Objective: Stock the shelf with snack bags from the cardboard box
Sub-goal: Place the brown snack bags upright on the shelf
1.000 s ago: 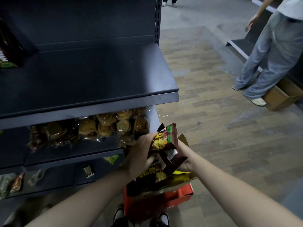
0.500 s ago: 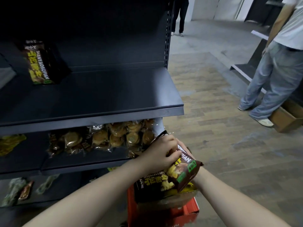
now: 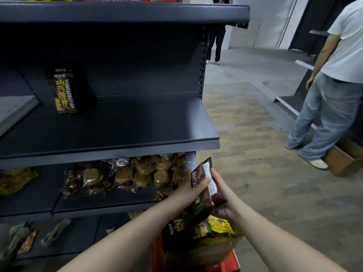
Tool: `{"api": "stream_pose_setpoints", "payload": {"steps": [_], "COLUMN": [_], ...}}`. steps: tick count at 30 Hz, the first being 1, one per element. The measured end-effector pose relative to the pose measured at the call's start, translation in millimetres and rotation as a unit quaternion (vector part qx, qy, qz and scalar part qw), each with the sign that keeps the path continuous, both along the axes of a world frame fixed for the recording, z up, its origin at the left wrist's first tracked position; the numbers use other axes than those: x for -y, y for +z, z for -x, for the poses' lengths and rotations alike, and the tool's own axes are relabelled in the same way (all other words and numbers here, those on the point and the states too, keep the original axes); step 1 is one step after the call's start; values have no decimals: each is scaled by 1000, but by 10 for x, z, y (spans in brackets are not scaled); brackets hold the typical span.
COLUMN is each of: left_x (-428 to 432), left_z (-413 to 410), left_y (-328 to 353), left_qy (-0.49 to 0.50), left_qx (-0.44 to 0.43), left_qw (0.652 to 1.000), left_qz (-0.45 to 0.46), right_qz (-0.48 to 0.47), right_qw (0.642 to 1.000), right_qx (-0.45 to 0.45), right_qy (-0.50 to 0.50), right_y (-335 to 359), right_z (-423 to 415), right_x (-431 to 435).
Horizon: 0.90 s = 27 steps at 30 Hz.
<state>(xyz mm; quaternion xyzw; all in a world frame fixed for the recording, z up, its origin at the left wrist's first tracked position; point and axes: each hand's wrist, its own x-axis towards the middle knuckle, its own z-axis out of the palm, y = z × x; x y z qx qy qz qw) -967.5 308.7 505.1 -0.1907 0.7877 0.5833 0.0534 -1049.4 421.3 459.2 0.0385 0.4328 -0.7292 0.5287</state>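
I hold dark brown snack bags point(image 3: 206, 185) upright between both hands, just below the front right corner of the dark grey shelf point(image 3: 121, 150). My left hand point(image 3: 193, 188) grips them from the left side. My right hand point(image 3: 222, 197) cups them from the right and beneath. Below my hands sits the cardboard box point(image 3: 198, 258) with more brown and yellow bags point(image 3: 220, 225) inside. One matching brown bag point(image 3: 64, 91) stands at the back left of the shelf.
Clear packs of round pastries point(image 3: 125, 175) fill the shelf below. A red crate point(image 3: 231, 263) is under the box. A person in jeans point(image 3: 332, 107) stands at the right beside another open cardboard box point(image 3: 345, 160). Wood-look floor stretches between.
My view has tilted upward, showing more of the shelf. Both hands lifted the brown bags out of the box and turned them upright, edge toward me.
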Motion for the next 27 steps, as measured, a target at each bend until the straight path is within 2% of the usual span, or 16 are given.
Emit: {"api": "stream_pose_setpoints", "payload": {"steps": [5, 7, 9, 10, 13, 15, 18, 21, 24, 27], "left_x": [229, 141, 48, 27, 243, 412, 509, 627, 744, 889], "left_z": [-107, 16, -21, -26, -138, -273, -400, -528, -615, -640], "left_y": [-10, -78, -93, -105, -37, 97, 344, 514, 681, 841], "left_qy": [58, 141, 197, 219, 257, 272, 261, 262, 239, 225], "left_qx": [-10, 3, 16, -1, -81, -162, -219, -286, -307, -307], "left_qw": [985, 972, 959, 951, 933, 924, 928, 915, 921, 925], "left_qz": [-161, -189, -201, -220, -237, -213, -153, -107, -16, -11], "right_qz": [-81, -111, -148, -145, -97, -68, -46, -50, -47, -56], "right_qw": [992, 978, 970, 967, 941, 926, 907, 888, 882, 875], "right_qx": [-56, -127, -161, -175, -306, -365, -413, -452, -463, -472], "right_qy": [80, 120, 109, 111, 106, 68, 67, 64, 72, 90], "right_y": [93, 308, 610, 698, 661, 689, 782, 947, 1087, 1289], "right_z": [-113, -262, -377, -435, -471, -522, -571, -569, -571, -573], "right_x": [176, 330, 517, 565, 595, 633, 830, 1013, 1136, 1226]}}
